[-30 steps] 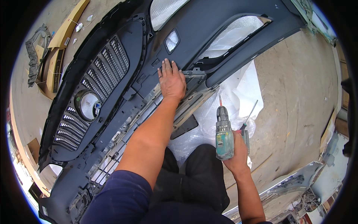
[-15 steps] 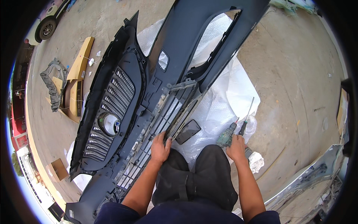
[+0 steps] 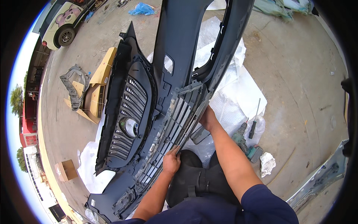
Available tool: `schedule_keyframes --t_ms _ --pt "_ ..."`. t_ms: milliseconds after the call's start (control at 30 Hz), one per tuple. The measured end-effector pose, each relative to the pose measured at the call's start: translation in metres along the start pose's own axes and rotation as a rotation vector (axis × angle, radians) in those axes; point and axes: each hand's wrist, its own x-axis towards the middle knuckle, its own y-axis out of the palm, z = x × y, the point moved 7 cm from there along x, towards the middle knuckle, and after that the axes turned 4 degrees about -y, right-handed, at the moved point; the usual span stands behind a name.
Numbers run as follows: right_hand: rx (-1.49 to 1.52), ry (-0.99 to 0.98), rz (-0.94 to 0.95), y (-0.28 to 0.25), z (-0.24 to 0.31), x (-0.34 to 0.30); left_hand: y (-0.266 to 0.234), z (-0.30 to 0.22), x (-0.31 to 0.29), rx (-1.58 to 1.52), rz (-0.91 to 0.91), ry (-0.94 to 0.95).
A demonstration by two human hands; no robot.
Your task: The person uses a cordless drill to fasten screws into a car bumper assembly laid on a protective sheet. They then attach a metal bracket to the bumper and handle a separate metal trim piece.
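Observation:
A large dark grey car bumper (image 3: 179, 41) lies slanted in front of me, with a slatted lower grille (image 3: 164, 134) along its near side. My left hand (image 3: 171, 161) is closed on the near edge of that grille. Farther up the same edge, my right hand (image 3: 209, 118) reaches in against the bumper; its fingertips are hidden behind the rim. Partly under my right forearm is a dark phone (image 3: 200, 135). To the right of that forearm lie a green power drill (image 3: 240, 137) and a screwdriver (image 3: 255, 125) with a dark handle, both untouched.
Bubble wrap and white sheeting (image 3: 242, 87) spread under the bumper. An upper grille panel (image 3: 128, 108) with a round emblem opening lies on its left. Cardboard (image 3: 103, 71), a dark frame part (image 3: 76, 87) and a small box (image 3: 66, 170) sit farther left. A white lump (image 3: 267, 164) lies beside the drill.
My right hand has left the screwdriver and drill and moved up and left to the bumper's edge. The left hand stays on the lower grille. The view has shifted.

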Motion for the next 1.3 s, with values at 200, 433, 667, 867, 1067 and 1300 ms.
schedule_keyframes --t_ms 200,433,667,867,1067,1300 --pt "0.236 0.048 0.043 0.052 -0.004 -0.027 -0.045 -0.002 -0.02 -0.016 0.14 -0.186" --pt "0.183 -0.007 0.094 0.108 0.007 -0.109 -0.095 0.007 -0.066 -0.142 0.129 -0.159" --pt "0.217 -0.075 0.204 0.161 0.006 -0.218 -0.166 0.034 -0.136 -0.342 0.078 -0.155" --pt "0.29 -0.138 0.287 0.218 -0.02 -0.283 -0.255 0.022 -0.182 -0.604 -0.034 -0.153" --pt "-0.075 -0.406 0.423 0.317 -0.017 -0.372 -0.381 0.05 -0.217 -0.32 -0.403 -0.078" --pt "-0.282 -0.415 0.525 0.349 -0.035 -0.411 -0.416 -0.025 -0.202 0.134 -0.546 0.132"
